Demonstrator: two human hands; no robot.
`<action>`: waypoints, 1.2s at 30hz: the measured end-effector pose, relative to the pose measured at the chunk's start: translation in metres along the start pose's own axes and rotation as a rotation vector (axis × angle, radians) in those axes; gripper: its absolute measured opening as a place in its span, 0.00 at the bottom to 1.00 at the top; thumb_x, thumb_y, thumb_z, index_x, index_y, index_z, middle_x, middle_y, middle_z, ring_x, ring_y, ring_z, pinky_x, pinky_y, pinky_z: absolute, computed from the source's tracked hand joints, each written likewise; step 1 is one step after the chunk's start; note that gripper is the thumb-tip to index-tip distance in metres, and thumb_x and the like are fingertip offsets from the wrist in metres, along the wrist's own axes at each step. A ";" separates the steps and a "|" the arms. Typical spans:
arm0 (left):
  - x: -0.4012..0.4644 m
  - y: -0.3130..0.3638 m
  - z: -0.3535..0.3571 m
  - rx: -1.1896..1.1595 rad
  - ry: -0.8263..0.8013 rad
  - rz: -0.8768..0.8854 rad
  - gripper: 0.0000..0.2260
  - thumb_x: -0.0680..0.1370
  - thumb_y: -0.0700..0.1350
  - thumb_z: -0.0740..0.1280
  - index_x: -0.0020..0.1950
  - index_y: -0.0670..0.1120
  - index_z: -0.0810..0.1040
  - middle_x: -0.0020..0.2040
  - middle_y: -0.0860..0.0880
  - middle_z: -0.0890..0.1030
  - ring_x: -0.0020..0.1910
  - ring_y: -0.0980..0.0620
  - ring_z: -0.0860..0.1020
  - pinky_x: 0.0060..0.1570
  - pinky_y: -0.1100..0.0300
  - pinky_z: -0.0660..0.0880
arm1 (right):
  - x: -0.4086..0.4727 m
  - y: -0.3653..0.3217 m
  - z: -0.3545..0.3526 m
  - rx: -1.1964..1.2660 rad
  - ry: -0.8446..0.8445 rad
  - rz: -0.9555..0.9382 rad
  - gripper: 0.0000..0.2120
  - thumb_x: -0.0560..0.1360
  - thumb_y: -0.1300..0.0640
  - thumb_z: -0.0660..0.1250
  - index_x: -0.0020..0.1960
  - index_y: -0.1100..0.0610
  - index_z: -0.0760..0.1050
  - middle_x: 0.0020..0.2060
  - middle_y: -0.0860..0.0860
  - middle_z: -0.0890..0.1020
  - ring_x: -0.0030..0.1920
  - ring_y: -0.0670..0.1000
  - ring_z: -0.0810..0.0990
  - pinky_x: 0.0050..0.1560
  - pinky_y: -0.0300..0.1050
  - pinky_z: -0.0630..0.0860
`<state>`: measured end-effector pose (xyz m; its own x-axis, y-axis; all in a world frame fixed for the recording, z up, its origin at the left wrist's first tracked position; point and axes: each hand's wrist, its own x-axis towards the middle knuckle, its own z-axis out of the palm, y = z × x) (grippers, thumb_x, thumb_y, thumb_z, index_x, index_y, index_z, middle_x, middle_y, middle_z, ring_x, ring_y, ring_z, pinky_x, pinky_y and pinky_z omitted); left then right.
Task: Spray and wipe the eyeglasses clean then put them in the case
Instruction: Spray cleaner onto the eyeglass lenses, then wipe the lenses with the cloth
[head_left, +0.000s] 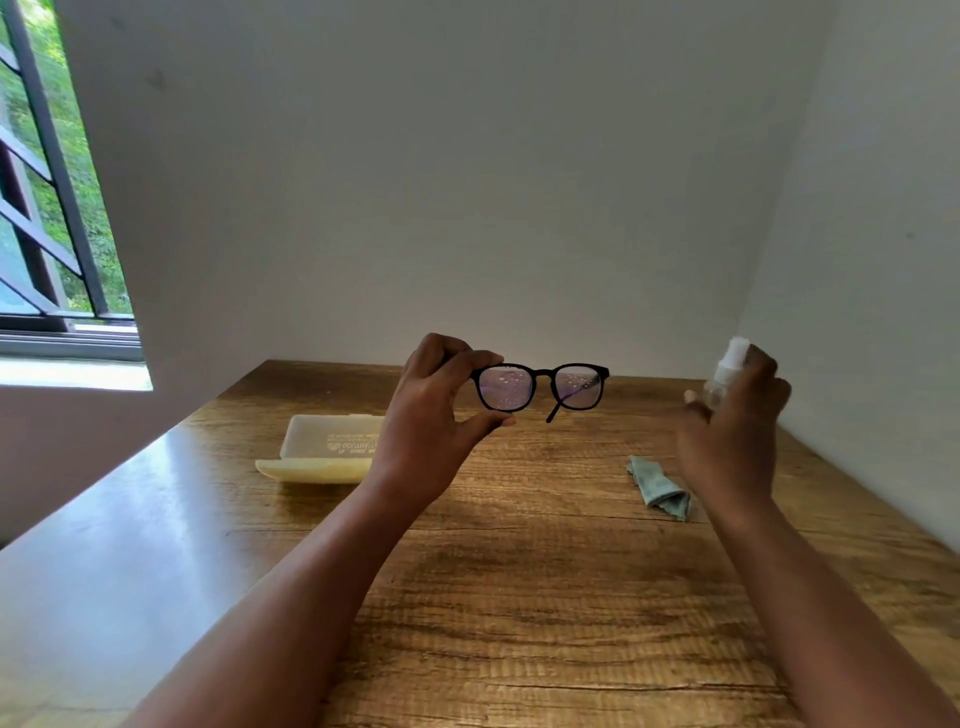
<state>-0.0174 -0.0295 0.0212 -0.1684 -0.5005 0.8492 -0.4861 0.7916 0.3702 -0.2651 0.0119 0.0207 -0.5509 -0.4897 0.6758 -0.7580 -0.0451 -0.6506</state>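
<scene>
Wood-grain brown desk (519, 597), its glossy surface reflecting light along the near left edge. Plain white walls (441, 182) meet in the far right corner. At far left, a dark metal-barred window (47, 218) with green foliage visible beyond its glass.

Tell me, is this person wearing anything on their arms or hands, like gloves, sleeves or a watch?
Nothing shows. The left hand and right hand are bare, with no gloves, rings or watch visible. Both forearms are uncovered right down to the bottom edge of the picture, so no sleeves come into view.
</scene>
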 end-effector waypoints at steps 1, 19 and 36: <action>0.000 0.000 0.000 -0.001 0.001 0.003 0.26 0.64 0.45 0.81 0.60 0.45 0.80 0.53 0.50 0.73 0.53 0.50 0.75 0.53 0.51 0.77 | 0.003 0.003 -0.001 0.015 0.005 0.033 0.25 0.77 0.66 0.64 0.71 0.58 0.59 0.64 0.61 0.66 0.57 0.63 0.74 0.45 0.47 0.69; 0.000 0.000 0.000 -0.002 0.004 0.008 0.26 0.63 0.45 0.81 0.59 0.46 0.80 0.53 0.52 0.72 0.52 0.52 0.75 0.52 0.56 0.76 | 0.007 0.021 -0.002 -0.119 -0.155 0.216 0.29 0.74 0.72 0.64 0.70 0.56 0.60 0.64 0.63 0.67 0.62 0.64 0.72 0.51 0.53 0.74; 0.000 0.001 -0.001 -0.006 0.003 -0.009 0.26 0.64 0.46 0.81 0.60 0.46 0.80 0.53 0.50 0.73 0.53 0.51 0.75 0.53 0.52 0.76 | -0.010 -0.003 0.000 -0.262 -0.296 -0.350 0.09 0.74 0.63 0.67 0.53 0.56 0.75 0.51 0.51 0.77 0.46 0.52 0.77 0.48 0.49 0.74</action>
<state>-0.0170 -0.0285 0.0220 -0.1609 -0.5067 0.8470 -0.4829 0.7888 0.3803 -0.2572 0.0165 0.0159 -0.1556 -0.7112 0.6855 -0.9617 -0.0494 -0.2695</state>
